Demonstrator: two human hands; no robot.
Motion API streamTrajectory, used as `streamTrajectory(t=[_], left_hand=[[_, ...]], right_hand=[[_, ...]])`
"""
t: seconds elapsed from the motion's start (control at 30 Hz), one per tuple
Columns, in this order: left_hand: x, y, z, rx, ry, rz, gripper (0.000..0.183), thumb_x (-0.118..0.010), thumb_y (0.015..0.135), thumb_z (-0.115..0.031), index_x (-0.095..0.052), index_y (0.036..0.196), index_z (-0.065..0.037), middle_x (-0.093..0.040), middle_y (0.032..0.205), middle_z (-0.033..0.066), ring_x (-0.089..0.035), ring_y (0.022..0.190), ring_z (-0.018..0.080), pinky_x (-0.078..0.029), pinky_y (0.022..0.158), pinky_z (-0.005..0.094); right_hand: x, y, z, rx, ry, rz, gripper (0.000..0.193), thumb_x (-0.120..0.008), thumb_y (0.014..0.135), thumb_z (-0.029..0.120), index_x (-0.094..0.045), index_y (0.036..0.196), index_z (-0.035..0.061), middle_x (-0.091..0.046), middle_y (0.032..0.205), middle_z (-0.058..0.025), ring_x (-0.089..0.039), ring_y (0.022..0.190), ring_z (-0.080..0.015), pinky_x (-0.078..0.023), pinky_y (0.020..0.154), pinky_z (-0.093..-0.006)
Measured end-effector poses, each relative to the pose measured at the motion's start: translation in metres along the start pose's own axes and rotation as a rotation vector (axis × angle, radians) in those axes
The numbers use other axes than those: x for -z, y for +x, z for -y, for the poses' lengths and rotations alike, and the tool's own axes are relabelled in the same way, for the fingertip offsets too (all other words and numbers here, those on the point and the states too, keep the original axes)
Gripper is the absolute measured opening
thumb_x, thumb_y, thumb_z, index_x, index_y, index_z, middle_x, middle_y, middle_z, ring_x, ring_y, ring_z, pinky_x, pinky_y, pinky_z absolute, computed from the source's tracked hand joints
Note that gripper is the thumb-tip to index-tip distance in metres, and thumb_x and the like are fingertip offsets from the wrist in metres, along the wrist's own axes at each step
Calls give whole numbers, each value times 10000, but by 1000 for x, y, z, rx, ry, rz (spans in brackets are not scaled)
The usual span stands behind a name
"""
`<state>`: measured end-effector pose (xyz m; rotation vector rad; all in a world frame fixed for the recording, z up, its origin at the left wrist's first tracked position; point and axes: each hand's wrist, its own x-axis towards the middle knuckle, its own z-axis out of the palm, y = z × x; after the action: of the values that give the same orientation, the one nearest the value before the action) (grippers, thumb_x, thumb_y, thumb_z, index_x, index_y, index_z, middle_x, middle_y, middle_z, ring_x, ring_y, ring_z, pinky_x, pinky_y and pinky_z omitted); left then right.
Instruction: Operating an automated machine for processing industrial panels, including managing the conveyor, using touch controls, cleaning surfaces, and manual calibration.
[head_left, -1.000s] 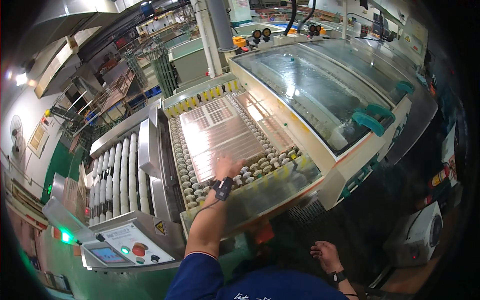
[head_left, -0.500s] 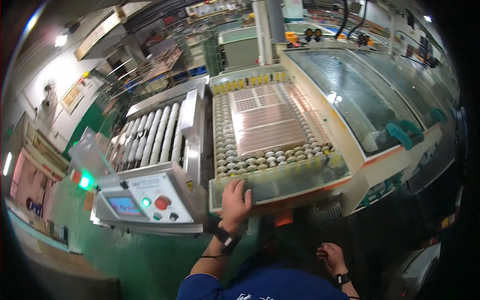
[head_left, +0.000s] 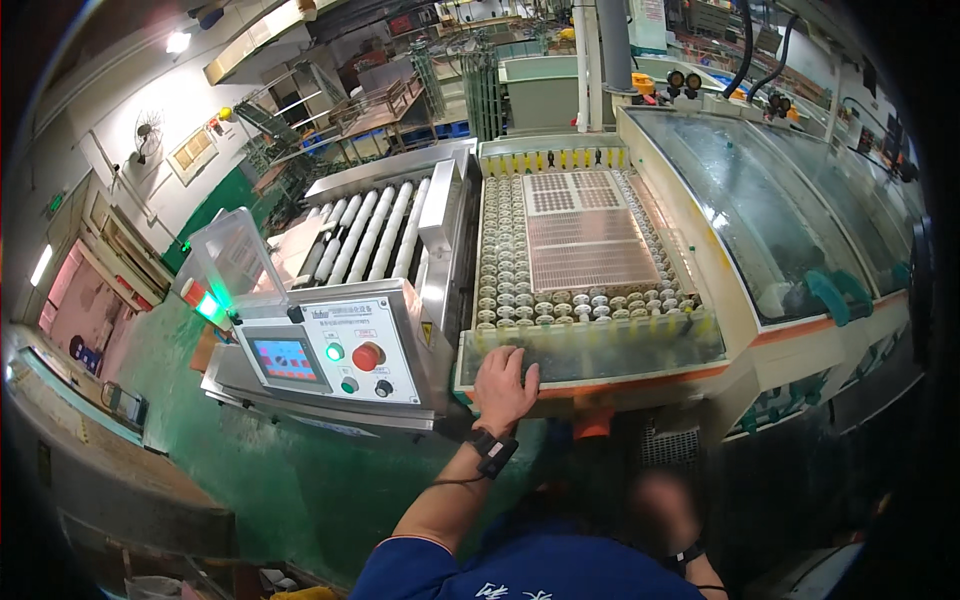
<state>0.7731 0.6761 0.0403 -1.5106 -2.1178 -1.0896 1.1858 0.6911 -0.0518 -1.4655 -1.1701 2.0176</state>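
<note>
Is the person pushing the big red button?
No, the left hand rests on the machine's front edge, apart from the red button on the control panel.

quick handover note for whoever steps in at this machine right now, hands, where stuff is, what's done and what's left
Left hand: flat, palm down on the near edge of the clear front cover of the roller conveyor; holds nothing.
Right hand: low by the body, blurred, off the machine; grip cannot be told.
Things: a perforated panel lies on the rollers, beyond the cover. Control box with screen and red button stands left of the hand, untouched.
Done: panel is on the conveyor.
Left: panel lies short of the glass-covered section to the right.
</note>
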Motion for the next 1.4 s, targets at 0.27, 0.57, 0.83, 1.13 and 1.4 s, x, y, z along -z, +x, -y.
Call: streamTrajectory(t=[0.27,0.57,0.83,1.13,1.4], left_hand=[[-4,-1,3,-53,17,-21,267,-733,881,-196,-717,1073,-12,-708,1069,149,-665,1026,373,-546,889,465],[-7,-1,-1,-21,33,-11,249,-705,881,-181,-716,1063,-12,-707,1082,150,-661,1038,373,-538,906,475],[-9,-3,4,-49,27,-5,228,-705,870,-171,-719,1044,-24,-705,1071,159,-660,994,386,-537,869,483],[-11,2,2,-59,61,-14,214,-706,846,-149,-724,1024,-32,-712,1027,145,-674,963,369,-549,837,470],[-10,4,2,-63,58,-26,201,-704,838,-159,-722,1004,-47,-718,1024,119,-681,970,343,-553,841,456]], right_hand=[[2,-18,-9,-38,4,-28,334,-585,1027,166,-652,1256,-68,-749,1051,-151,-732,868,-209,-562,772,-323],[-5,5,-10,-18,3,13,340,-594,1036,182,-647,1278,-53,-745,1100,-157,-738,920,-213,-572,791,-328],[-11,4,6,-7,-101,47,379,-590,1047,177,-629,1323,-80,-749,1157,-181,-746,974,-234,-576,845,-327],[-10,15,-10,-38,29,12,343,-586,1057,170,-640,1301,-65,-743,1150,-168,-736,956,-215,-577,820,-320],[-21,19,10,-51,-12,26,312,-589,1044,177,-660,1249,-47,-736,1091,-159,-734,918,-223,-568,796,-323]])
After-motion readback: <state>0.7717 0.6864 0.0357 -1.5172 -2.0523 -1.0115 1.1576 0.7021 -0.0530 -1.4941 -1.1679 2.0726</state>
